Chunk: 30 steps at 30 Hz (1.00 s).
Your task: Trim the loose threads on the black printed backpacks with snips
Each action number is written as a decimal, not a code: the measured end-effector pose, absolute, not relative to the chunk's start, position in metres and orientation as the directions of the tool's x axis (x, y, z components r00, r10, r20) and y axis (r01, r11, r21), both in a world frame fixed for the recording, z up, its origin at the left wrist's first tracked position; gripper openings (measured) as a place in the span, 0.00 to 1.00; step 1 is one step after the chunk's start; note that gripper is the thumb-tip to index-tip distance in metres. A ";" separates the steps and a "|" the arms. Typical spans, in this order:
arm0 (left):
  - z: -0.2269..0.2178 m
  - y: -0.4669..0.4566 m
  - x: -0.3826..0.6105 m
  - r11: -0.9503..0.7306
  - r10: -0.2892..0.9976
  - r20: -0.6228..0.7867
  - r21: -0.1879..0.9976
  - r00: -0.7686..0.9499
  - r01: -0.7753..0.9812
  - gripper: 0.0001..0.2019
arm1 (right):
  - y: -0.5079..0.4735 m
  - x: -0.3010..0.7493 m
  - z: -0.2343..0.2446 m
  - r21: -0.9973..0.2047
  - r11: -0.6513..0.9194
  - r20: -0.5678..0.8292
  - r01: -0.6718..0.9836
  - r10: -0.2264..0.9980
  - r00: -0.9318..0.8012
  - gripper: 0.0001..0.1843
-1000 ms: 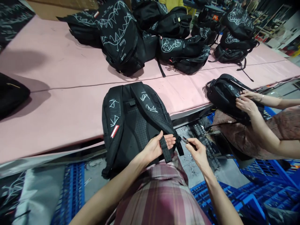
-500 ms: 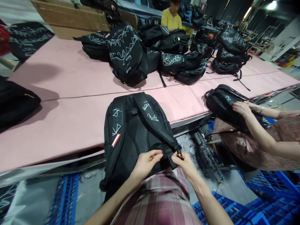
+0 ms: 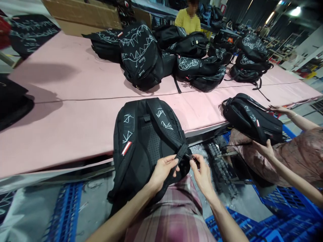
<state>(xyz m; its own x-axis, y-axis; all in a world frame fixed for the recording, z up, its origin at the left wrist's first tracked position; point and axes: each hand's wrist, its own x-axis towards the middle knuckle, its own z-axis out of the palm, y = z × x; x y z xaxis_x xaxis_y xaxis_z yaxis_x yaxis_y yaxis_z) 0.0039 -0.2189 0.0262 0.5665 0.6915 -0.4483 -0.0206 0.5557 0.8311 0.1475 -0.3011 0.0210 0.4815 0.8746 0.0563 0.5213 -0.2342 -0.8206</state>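
A black backpack [image 3: 148,161] leans against the table edge and my lap, its padded back and shoulder straps toward me. White scribbled marks and a red-and-white label [image 3: 126,148] show on the straps. At the lower end of the right-hand shoulder strap, my left hand [image 3: 164,169] pinches a black webbing strap [image 3: 181,152]. Just right of it, the fingers of my right hand [image 3: 202,173] are closed on a small dark buckle [image 3: 194,160], partly hidden by the fingertips.
Several black backpacks with white line drawings [image 3: 141,57] are piled across the pink-covered table [image 3: 88,127]. On the right a co-worker's hands handle another backpack [image 3: 252,117]. Blue plastic crates [image 3: 64,211] stand below the table. A person in yellow [image 3: 188,22] is behind it.
My left hand has risen slightly and now grips the webbing, which has been pulled up beside the shoulder strap. My right hand has shifted a little right. The co-worker's backpack has been turned.
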 end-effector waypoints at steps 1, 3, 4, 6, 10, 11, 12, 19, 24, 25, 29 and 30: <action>0.027 -0.219 0.003 0.559 0.693 -0.451 0.829 0.562 -0.023 0.15 | -0.302 0.144 0.020 -0.779 -0.224 0.092 0.586 0.883 0.461 0.13; 0.028 -0.219 0.003 0.567 0.692 -0.456 0.823 0.559 -0.030 0.16 | -0.301 0.138 0.019 -0.708 -0.188 0.174 0.681 0.888 0.426 0.12; 0.028 -0.219 0.003 0.573 0.690 -0.459 0.819 0.560 -0.036 0.17 | -0.300 0.135 0.018 -0.684 -0.171 0.206 0.709 0.887 0.413 0.12; 0.027 -0.219 0.003 0.584 0.687 -0.463 0.811 0.560 -0.045 0.17 | -0.298 0.133 0.016 -0.664 -0.155 0.232 0.732 0.888 0.398 0.11; 0.024 -0.219 0.001 0.590 0.683 -0.464 0.806 0.564 -0.051 0.15 | -0.296 0.139 0.012 -0.739 -0.178 0.156 0.650 0.893 0.421 0.11; 0.023 -0.219 0.001 0.586 0.687 -0.460 0.809 0.562 -0.054 0.14 | -0.297 0.142 0.011 -0.768 -0.190 0.134 0.612 0.886 0.444 0.11; 0.023 -0.219 0.001 0.581 0.693 -0.455 0.812 0.559 -0.058 0.14 | -0.298 0.145 0.011 -0.790 -0.200 0.119 0.579 0.877 0.465 0.11; 0.019 -0.219 0.002 0.597 0.689 -0.457 0.798 0.563 -0.083 0.15 | -0.298 0.147 0.010 -0.738 -0.135 0.171 0.661 0.910 0.377 0.12; 0.006 -0.220 -0.013 0.640 0.642 -0.521 0.768 0.562 -0.019 0.22 | -0.296 0.149 0.008 -0.819 -0.151 0.011 0.554 0.961 0.277 0.10; 0.004 -0.220 -0.016 0.635 0.653 -0.530 0.772 0.541 -0.009 0.23 | -0.296 0.149 0.007 -0.845 -0.167 -0.040 0.508 0.967 0.251 0.11; 0.009 -0.218 -0.025 0.565 0.720 -0.503 0.825 0.477 0.017 0.22 | -0.297 0.147 0.008 -0.948 -0.181 -0.146 0.262 0.978 0.149 0.11; 0.013 -0.217 -0.030 0.538 0.714 -0.489 0.841 0.502 0.055 0.21 | -0.297 0.148 0.007 -0.970 -0.171 -0.138 0.175 0.973 0.186 0.11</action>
